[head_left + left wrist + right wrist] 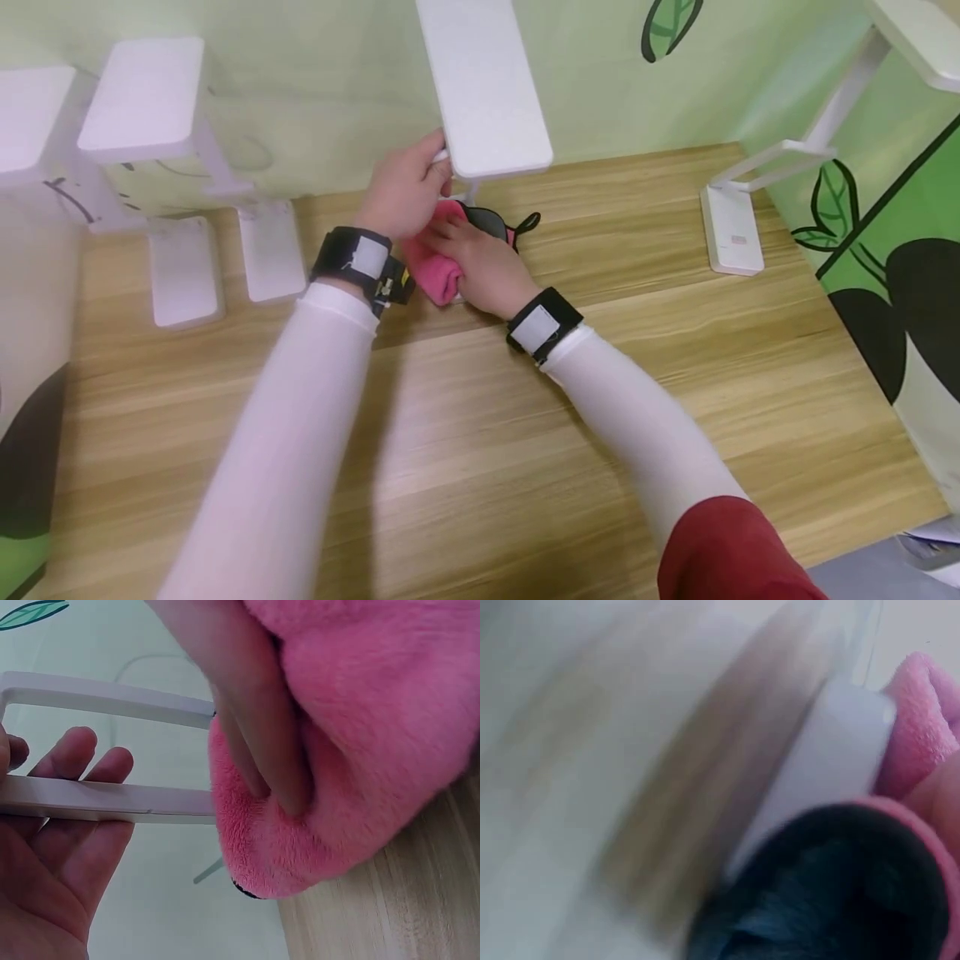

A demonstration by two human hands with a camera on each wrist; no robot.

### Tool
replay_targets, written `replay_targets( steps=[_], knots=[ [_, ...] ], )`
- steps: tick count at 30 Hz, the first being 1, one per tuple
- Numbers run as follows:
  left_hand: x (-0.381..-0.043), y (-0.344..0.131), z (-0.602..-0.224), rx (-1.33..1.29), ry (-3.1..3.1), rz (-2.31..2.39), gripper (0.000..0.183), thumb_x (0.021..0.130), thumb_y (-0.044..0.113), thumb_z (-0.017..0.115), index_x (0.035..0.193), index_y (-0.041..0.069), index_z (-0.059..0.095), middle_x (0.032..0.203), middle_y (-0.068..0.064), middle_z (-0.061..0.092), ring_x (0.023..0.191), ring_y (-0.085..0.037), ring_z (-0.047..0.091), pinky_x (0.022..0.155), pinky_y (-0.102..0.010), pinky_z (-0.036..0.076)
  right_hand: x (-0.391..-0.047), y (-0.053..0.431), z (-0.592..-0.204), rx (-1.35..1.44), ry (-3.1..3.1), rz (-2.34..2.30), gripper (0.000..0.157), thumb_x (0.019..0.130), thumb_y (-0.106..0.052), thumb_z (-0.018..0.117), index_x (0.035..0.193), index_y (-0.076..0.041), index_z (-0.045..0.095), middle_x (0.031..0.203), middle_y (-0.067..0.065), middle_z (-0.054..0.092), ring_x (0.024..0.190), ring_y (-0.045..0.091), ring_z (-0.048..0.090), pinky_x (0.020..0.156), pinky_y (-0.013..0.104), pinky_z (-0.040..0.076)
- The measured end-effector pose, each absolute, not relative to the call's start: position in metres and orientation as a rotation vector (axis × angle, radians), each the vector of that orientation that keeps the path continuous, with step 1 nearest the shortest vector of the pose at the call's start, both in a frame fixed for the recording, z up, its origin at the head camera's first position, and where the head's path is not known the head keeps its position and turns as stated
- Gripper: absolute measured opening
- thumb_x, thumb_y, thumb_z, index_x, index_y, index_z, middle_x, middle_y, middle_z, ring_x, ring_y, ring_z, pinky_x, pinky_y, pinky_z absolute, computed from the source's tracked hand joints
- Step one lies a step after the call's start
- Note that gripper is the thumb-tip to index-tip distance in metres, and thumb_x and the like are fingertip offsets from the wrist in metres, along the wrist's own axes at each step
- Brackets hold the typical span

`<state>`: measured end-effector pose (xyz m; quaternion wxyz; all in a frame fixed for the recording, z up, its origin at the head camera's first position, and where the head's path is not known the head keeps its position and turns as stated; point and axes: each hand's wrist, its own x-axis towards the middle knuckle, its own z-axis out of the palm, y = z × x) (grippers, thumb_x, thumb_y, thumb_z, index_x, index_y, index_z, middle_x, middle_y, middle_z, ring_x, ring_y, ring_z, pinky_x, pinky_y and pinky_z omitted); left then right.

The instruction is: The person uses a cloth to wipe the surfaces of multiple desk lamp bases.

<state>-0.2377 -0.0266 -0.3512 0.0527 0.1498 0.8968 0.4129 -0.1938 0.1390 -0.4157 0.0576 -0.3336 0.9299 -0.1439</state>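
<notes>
A white desk lamp (487, 87) stands at the back middle of the table. My left hand (402, 190) grips its stand just under the lamp head; in the left wrist view the fingers are bent around one white bar (112, 799) of the stand. My right hand (487, 265) holds a fluffy pink cloth (435, 271) with dark grey backing and a black loop, low at the lamp. Two of its fingers (255, 712) dig into the pink pile. The cloth hides most of the lamp's base; a pale block (829, 746) shows beside it in the blurred right wrist view.
Two more white lamps (183, 271) (272, 250) stand at the left, and another lamp (733, 229) at the right. Behind the wooden table (480, 433) rises a pale green wall (322, 92). A painted wall (900, 192) borders the right side.
</notes>
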Motion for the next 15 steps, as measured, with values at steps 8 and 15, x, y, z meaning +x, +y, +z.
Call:
replay_targets(
  steps=[8,15],
  knots=[
    [-0.239,-0.026,-0.351,0.485,2.725,1.245,0.022,0.117,0.024,0.042,0.125,0.012,0.058,0.095,-0.009,0.064,0.085,-0.024,0.055,0.076,-0.034,0.042,-0.207,0.153,-0.419,-0.953,2.824,-0.454,0.077,0.091,0.011,0.055,0.161,-0.019,0.05,0.17,0.004,0.04,0.161,0.024,0.026,0.128,0.035,0.022],
    [-0.238,-0.028,-0.347,0.452,2.696,1.267,0.027,0.117,0.025,0.042,0.138,0.016,0.056,0.098,-0.01,0.064,0.079,-0.025,0.054,0.069,-0.034,0.044,-0.192,0.162,-0.408,-0.817,2.814,-0.338,0.069,0.099,0.007,0.054,0.163,-0.016,0.044,0.171,0.01,0.036,0.161,0.033,0.025,0.122,0.046,0.037]
  ],
)
